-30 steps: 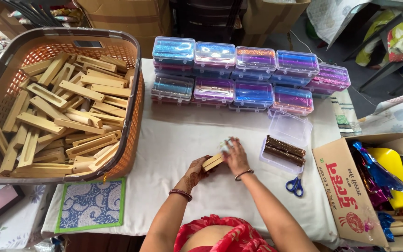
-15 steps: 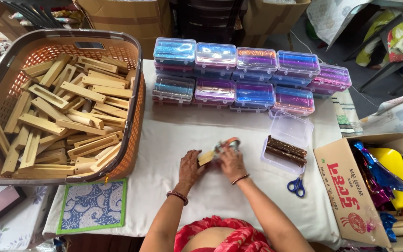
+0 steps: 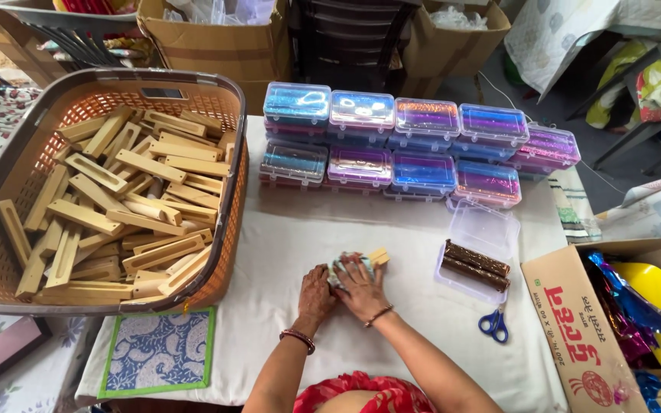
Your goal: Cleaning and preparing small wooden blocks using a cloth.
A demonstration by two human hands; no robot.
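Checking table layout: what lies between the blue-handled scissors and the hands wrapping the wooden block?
In the head view, only bare white tablecloth lies between the blue-handled scissors and the right hand.
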